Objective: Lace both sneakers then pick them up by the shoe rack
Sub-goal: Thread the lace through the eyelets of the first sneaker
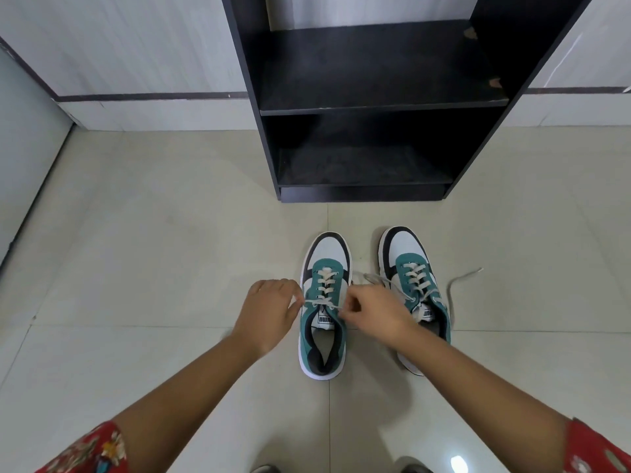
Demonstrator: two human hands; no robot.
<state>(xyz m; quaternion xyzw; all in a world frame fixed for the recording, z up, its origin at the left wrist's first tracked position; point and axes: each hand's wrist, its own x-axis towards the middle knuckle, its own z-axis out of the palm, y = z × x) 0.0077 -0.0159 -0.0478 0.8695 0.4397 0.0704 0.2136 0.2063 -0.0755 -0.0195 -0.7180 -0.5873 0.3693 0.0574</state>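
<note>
A wall [102,46] with a dark strip along its base runs across the far left, above a pale tiled floor [153,233]. From the lower left a bare forearm in a red flowered sleeve [88,448] reaches forward. The left hand [269,312] is curled, its fingertips pinching one end of the white lace [322,303] just beside the left edge of the left sneaker [324,302].

That sneaker stands flat on the floor, toe pointing away toward the rack, teal over the laces, white and black at the toe. Its lace is threaded through the eyelets and stretched sideways across the tongue between both hands. The right hand [372,312] is closed too, pinching the other end of the same lace at the shoe's right edge.

Just beside it, partly behind the right wrist, sits the right sneaker [415,285], same colours, toe also away. Its lace ends [457,288] lie loose, one trailing over the floor to the right.

The dark rack [375,104] stands just beyond both toes, against the wall, shelves bare. A second red sleeve [594,448] shows at the lower right.
</note>
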